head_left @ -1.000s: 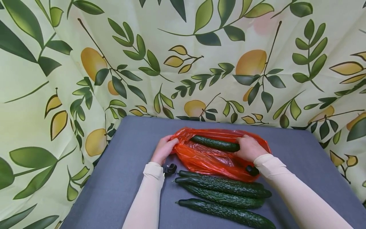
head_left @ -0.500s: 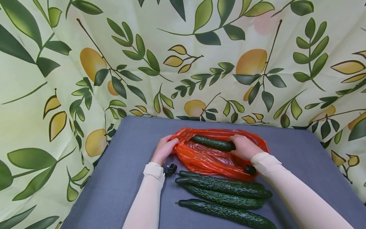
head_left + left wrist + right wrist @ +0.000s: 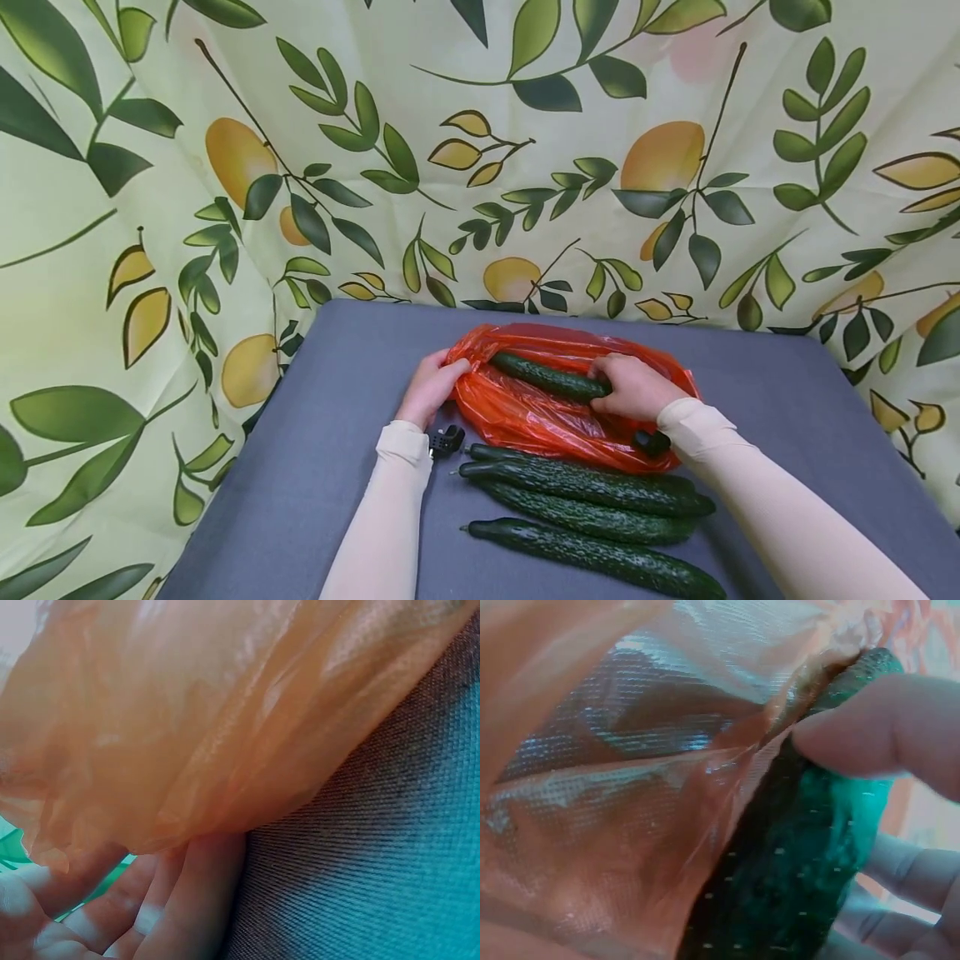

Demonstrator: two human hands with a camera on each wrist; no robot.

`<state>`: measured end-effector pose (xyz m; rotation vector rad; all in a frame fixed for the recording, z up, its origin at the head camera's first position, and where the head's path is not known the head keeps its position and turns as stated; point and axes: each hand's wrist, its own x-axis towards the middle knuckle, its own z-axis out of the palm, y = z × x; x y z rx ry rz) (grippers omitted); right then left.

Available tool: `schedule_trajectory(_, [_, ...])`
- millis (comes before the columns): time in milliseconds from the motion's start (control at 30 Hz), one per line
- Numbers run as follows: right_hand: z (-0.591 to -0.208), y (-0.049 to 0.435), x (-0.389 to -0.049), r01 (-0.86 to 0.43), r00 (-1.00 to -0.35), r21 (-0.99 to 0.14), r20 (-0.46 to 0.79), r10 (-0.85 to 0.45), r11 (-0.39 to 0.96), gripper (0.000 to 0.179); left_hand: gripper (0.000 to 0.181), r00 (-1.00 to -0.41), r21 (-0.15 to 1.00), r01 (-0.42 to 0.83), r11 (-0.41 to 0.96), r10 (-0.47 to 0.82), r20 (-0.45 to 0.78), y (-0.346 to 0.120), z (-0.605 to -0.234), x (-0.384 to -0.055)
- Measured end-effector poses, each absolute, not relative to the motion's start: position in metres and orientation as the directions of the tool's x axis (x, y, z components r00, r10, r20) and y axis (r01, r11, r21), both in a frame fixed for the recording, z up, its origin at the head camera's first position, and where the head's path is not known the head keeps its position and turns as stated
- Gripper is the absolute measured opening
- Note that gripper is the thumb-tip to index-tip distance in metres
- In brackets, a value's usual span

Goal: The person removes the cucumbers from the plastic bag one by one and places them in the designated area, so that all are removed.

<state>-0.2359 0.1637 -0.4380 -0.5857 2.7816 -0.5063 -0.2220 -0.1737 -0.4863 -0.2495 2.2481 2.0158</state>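
Observation:
A red plastic bag [image 3: 517, 417] lies on the table with its mouth spread open. My left hand [image 3: 429, 387] pinches the bag's left edge between thumb and fingers. In the left wrist view, the fingers [image 3: 202, 892] run up under the thin film. Inside the bag's opening lies a dark green cucumber [image 3: 543, 375], its left end against the film. My right hand [image 3: 633, 387] grips this cucumber near its right end. The right wrist view has the thumb [image 3: 870, 735] across the bumpy skin of the cucumber [image 3: 780, 862], with the other fingers curled on the opposite side.
Several more cucumbers lie side by side in front of the bag; the nearest cucumber [image 3: 592, 554] sits a little apart. They rest on a grey cloth-covered table [image 3: 300, 483]. A leaf-and-fruit patterned curtain [image 3: 450, 125] stands behind and to the left.
My right hand has moved left, pushing the cucumber slightly farther left into the bag. My left hand keeps its hold on the bag's edge.

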Motion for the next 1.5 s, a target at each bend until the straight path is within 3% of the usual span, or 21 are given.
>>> schedule_trajectory(367, [-0.43,0.165,-0.23,-0.386,-0.873,-0.451,-0.102,-0.476,0.804,0.029,0.024,-0.979,0.971,-0.201,0.13,-0.049,-0.196,-0.174,-0.486,-0.223])
schedule_trajectory(1500, [-0.405,0.2,-0.188,-0.441,-0.889,-0.421,0.08,-0.451,0.793,0.029,0.021,-0.976,0.973,-0.208,0.096,-0.086,-0.2,-0.171,-0.489,-0.223])
